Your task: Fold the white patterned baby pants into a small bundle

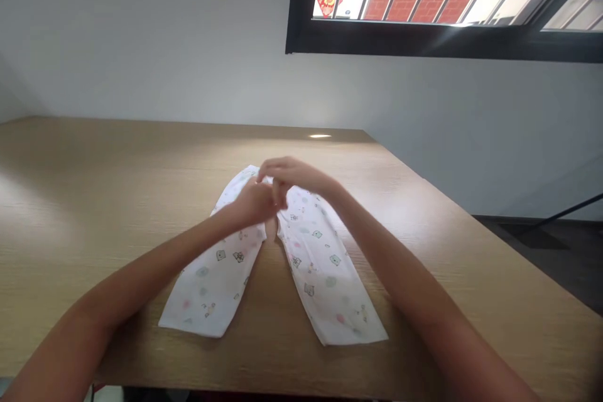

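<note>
A pair of small white trousers (325, 264) with a pale cartoon-animal print lies flat on the table, legs spread towards me and waist at the far end. Above the upper part of the trousers my two hands overlap. My left hand (258, 202) is closed, and whatever its fingers may hold is hidden. My right hand (293, 174) reaches over it from the right, with bent fingers apart from one another and no object visible in them. Both hands cover part of the waist and crotch. Whether they touch the cloth is unclear.
The light wooden table (117, 201) stretches to a pale wall (141, 38) at the back. Its right edge slants away beside a dark floor (560, 251). A thin dark pole (565, 213) stands at the right. Above is a barred window (424, 38) with a dark frame.
</note>
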The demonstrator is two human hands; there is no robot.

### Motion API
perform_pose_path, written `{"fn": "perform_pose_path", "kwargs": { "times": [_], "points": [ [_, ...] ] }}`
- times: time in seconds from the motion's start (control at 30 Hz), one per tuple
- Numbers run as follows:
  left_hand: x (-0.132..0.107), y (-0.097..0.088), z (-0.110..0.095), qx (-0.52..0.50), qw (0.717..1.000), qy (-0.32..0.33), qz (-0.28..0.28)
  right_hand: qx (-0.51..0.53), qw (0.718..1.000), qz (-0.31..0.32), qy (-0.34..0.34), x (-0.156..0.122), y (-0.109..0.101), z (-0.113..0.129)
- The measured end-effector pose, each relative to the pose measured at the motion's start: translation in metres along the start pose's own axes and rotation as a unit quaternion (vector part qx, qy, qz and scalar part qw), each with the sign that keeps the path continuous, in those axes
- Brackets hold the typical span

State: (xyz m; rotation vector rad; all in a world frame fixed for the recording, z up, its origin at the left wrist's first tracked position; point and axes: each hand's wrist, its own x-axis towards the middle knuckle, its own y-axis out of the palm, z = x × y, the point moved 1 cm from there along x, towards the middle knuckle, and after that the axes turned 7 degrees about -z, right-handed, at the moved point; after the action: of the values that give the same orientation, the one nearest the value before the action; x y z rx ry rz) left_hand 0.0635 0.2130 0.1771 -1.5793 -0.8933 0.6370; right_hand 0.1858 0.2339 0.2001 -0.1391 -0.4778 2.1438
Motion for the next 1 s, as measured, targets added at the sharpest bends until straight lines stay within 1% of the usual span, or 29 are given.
{"fn": "perform_pose_path", "kwargs": {
  "times": [0.03,0.07,0.1,0.13,0.17,0.2,0.23,0.27,0.33,0.4,0.5,0.6,0.67,0.73,0.77,0.83,0.9,0.93,0.97,1.0],
  "points": [
    [-0.009,0.003,-0.019,0.004,0.999,0.027,0.027,-0.015,0.996,-0.087,0.004,0.001,-0.020,-0.009],
    [-0.019,0.008,-0.036,0.019,0.995,0.077,0.059,-0.050,0.984,-0.172,0.015,0.002,-0.036,-0.019],
    [-0.030,0.015,-0.052,0.027,0.990,0.127,0.060,-0.091,0.966,-0.238,0.037,0.003,-0.048,-0.030],
    [-0.041,0.022,-0.065,0.017,0.979,0.194,0.058,-0.130,0.948,-0.284,0.067,0.004,-0.056,-0.043],
    [-0.051,0.030,-0.075,0.000,0.964,0.260,0.054,-0.160,0.934,-0.302,0.105,0.005,-0.061,-0.056],
    [-0.059,0.037,-0.082,-0.021,0.949,0.312,0.048,-0.176,0.927,-0.299,0.144,0.006,-0.063,-0.069],
    [-0.066,0.043,-0.087,-0.038,0.934,0.351,0.048,-0.180,0.925,-0.282,0.177,0.008,-0.063,-0.081],
    [-0.070,0.048,-0.089,-0.045,0.926,0.370,0.054,-0.178,0.926,-0.264,0.201,0.009,-0.062,-0.092],
    [-0.075,0.055,-0.090,-0.027,0.926,0.372,0.063,-0.168,0.928,-0.240,0.229,0.011,-0.060,-0.108],
    [-0.076,0.058,-0.088,0.005,0.924,0.376,0.066,-0.146,0.934,-0.223,0.238,0.011,-0.058,-0.117],
    [-0.075,0.057,-0.085,0.037,0.916,0.393,0.068,-0.098,0.947,-0.188,0.242,0.010,-0.060,-0.120],
    [-0.076,0.051,-0.085,0.032,0.918,0.384,0.089,0.012,0.964,-0.141,0.223,0.009,-0.062,-0.118],
    [-0.077,0.041,-0.088,0.026,0.920,0.377,0.102,0.105,0.968,-0.128,0.186,0.011,-0.061,-0.116],
    [-0.078,0.027,-0.092,0.037,0.926,0.364,0.097,0.170,0.965,-0.138,0.143,0.014,-0.059,-0.113],
    [-0.078,0.018,-0.093,0.046,0.932,0.348,0.091,0.183,0.964,-0.148,0.125,0.017,-0.058,-0.110],
    [-0.081,-0.001,-0.093,0.065,0.951,0.291,0.078,0.214,0.959,-0.163,0.089,0.023,-0.053,-0.104],
    [-0.087,-0.019,-0.086,0.080,0.971,0.217,0.052,0.252,0.954,-0.159,0.045,0.031,-0.046,-0.096],
    [-0.092,-0.027,-0.081,0.090,0.978,0.188,0.033,0.271,0.951,-0.145,0.020,0.035,-0.041,-0.092],
    [-0.099,-0.034,-0.074,0.105,0.980,0.170,0.010,0.288,0.949,-0.127,-0.005,0.041,-0.035,-0.088],
    [-0.107,-0.039,-0.067,0.123,0.978,0.166,-0.011,0.297,0.949,-0.106,-0.028,0.046,-0.029,-0.084]
  ]
}}
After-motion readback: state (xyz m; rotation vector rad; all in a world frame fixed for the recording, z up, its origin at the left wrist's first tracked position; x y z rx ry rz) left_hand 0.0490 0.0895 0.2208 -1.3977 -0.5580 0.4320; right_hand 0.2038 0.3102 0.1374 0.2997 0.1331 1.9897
